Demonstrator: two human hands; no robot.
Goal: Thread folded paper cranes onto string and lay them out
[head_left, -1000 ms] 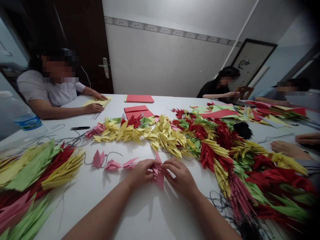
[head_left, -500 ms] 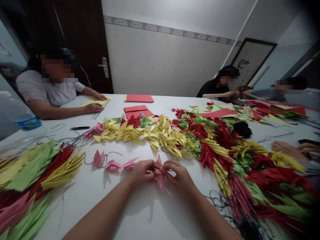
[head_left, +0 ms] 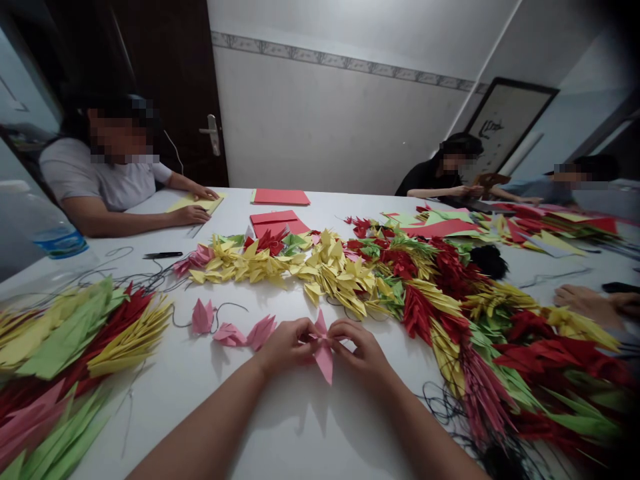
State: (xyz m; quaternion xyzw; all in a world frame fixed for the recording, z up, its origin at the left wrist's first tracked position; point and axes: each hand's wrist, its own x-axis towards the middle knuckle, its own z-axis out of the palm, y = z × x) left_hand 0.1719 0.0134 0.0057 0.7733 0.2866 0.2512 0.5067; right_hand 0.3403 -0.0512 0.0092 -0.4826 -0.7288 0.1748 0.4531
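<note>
– Two hands on one part?
– Yep. Left hand (head_left: 286, 347) and right hand (head_left: 364, 350), both on a pink folded piece (head_left: 325, 363).
– Finger state?
– Left thumb and forefinger clamped on its left side near the middle, right ones pinching the opposite side. The remaining fingers curl; their exact contact, can't tell.
– Where's the piece?
– Between the two sets of fingertips. One point sticks up past them, a longer one hangs below. Looks off the white table (head_left: 290, 433); shadow falls under it.
– Left of the fingers?
– Three pink folds (head_left: 231, 335) in a row, closest one just beside the left hand. Thin black cord (head_left: 233, 305) near the far end.
– Beyond the fingertips?
– Yellow paper cluster (head_left: 343, 277), then a red envelope-like packet (head_left: 277, 223).
– Right?
– Red paper bundle (head_left: 418, 312), clear of the right fingers; tangled black string (head_left: 434, 400) nearer the forearm.
</note>
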